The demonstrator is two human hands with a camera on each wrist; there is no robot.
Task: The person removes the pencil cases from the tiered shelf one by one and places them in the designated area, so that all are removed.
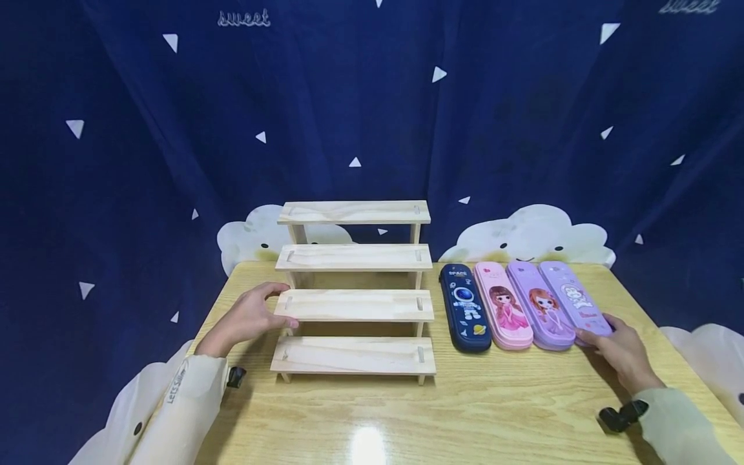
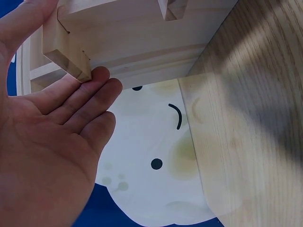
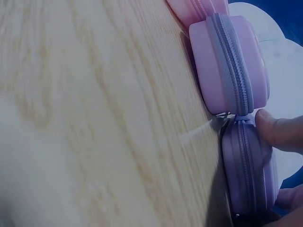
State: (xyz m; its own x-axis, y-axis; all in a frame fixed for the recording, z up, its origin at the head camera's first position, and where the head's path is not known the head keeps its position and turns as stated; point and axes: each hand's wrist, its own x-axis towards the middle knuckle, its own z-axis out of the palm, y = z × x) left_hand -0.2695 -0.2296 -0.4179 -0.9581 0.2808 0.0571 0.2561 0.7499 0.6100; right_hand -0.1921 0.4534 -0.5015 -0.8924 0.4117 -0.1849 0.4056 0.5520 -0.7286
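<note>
Blue star-print curtain backs a wooden table point(image 1: 476, 413). At 9 o'clock, the left hand point(image 1: 247, 318) rests straight fingers point(image 2: 90, 92) against the stepped wooden rack point(image 1: 354, 290). At 3 o'clock, the right hand point(image 1: 620, 349) pinches the near end of the outermost purple pencil case point(image 1: 574, 298), beside three other cases point(image 1: 500, 307).

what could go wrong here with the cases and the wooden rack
1. The right hand holds only the near end of the outer purple case, so it may tip or slip when lifted.
2. That case touches the next purple case; pulling it could drag the row askew.
3. The left hand merely rests against the wooden rack, which might slide if bumped.
</note>
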